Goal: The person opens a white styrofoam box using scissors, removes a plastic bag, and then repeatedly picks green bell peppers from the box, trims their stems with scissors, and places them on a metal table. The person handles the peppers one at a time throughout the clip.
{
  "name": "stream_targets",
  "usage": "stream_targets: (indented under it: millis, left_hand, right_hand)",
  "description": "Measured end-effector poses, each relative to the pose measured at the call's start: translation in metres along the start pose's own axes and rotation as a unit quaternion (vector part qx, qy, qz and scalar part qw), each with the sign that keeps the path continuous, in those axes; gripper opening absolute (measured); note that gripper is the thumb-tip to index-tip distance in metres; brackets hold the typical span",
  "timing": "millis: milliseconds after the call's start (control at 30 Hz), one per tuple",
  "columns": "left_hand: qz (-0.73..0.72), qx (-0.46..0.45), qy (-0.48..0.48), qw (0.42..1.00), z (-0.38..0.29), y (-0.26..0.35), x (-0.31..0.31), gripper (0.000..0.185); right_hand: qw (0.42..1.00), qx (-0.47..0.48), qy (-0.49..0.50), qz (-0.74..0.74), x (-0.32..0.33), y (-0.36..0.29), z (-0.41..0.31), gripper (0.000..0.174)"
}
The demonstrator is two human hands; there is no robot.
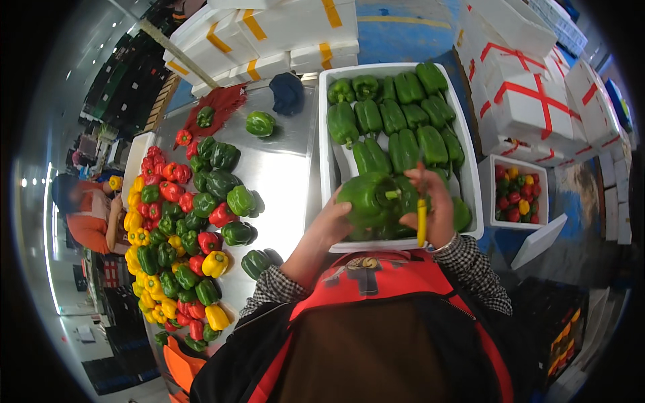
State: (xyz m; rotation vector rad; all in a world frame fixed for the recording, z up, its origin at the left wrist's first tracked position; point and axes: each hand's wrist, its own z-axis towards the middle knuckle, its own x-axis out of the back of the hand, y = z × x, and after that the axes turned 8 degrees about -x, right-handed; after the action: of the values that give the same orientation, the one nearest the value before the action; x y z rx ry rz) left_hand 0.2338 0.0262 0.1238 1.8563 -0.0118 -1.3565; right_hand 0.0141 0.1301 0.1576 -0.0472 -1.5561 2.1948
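My left hand [336, 217] grips a large green bell pepper [367, 201], its stem turned to the right. In my right hand [439, 204] is a small yellow-handled tool [421, 224], close beside the pepper's stem; its upper end is blurred, so its exact kind is unclear. Both hands are above the near end of a white foam box [325, 151]. Green bell peppers [393, 117] lie in rows inside it, and the hands and held pepper hide part of that end.
Left of the box, a steel table [282, 186] bears a heap of red, yellow and green peppers [171, 242], a red cloth [216, 108] and a dark blue cloth [286, 93]. Taped foam boxes [529, 101] are stacked at right. A person [90, 216] works across the table.
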Motion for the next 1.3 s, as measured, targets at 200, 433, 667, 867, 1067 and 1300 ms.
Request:
stream_targets:
  millis: [200,433,667,867,1067,1300]
  left_hand:
    - [0.03,-0.078,0.025,0.996,0.003,0.011,-0.007,0.088]
    - [0.121,-0.195,0.087,0.969,0.002,-0.004,-0.003,0.09]
    - [0.249,-0.214,0.097,0.94,-0.003,-0.001,-0.006,0.092]
    - [0.309,-0.261,0.109,0.908,-0.008,-0.006,-0.018,0.098]
    - [0.338,-0.272,0.125,0.892,-0.013,-0.011,-0.031,0.098]
    - [0.326,-0.221,0.196,0.898,-0.013,-0.025,-0.033,0.091]
  right_hand:
    - [0.973,-0.143,-0.039,-0.175,0.022,-0.014,-0.032,0.07]
    - [0.955,-0.199,-0.057,-0.211,0.013,-0.022,-0.04,0.07]
    - [0.957,-0.139,-0.062,-0.248,0.018,-0.027,-0.036,0.068]
    - [0.955,-0.136,-0.082,-0.252,0.015,-0.034,-0.034,0.067]
    - [0.948,-0.117,-0.093,-0.282,0.015,-0.04,-0.032,0.061]
    - [0.932,-0.118,-0.097,-0.329,0.011,-0.022,-0.039,0.045]
